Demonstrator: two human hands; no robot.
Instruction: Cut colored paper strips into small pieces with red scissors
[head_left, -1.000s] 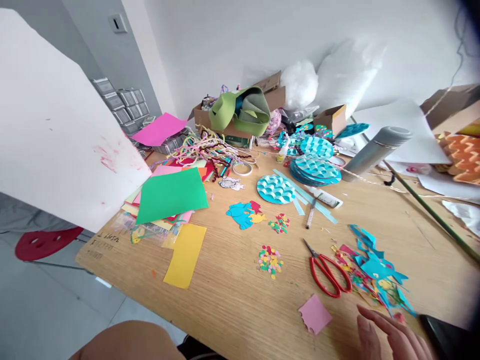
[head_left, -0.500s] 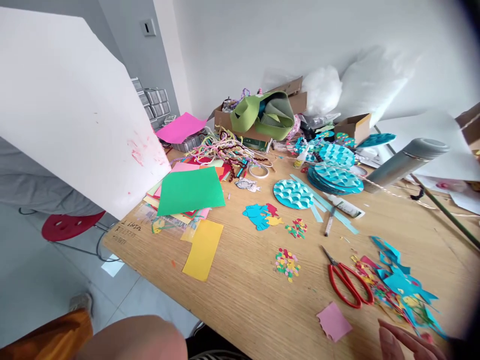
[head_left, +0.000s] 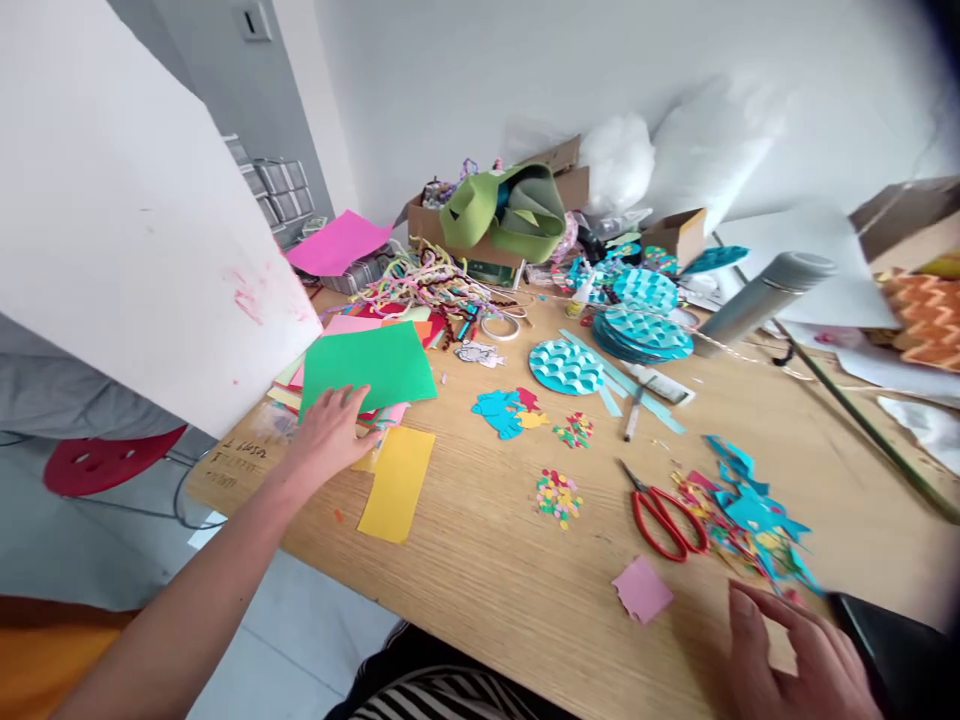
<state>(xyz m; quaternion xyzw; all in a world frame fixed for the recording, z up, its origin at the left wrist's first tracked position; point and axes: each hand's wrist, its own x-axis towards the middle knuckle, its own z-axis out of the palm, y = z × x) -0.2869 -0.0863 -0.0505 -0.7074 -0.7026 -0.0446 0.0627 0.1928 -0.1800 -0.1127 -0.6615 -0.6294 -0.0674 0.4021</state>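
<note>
My left hand reaches over the near edge of a green paper sheet, its fingers spread on top and its thumb out to the side. Under the green sheet lies a stack of coloured papers. Close to that hand is a yellow paper strip. Low on the right, my right hand rests on the table, loosely bent with nothing visible in it. Beside it are a black flat object, a pink paper piece with notched edges, and red-handled scissors.
Paper fish cutouts and small paper dots lie mid-table. Blue scraps are at the right. Farther back are pipe cleaners, blue patterned discs and a leaning grey flask. A white board stands left.
My left hand has come into view from the lower left and reached the green sheet. More of my right hand now shows. The whole view has shifted slightly.
</note>
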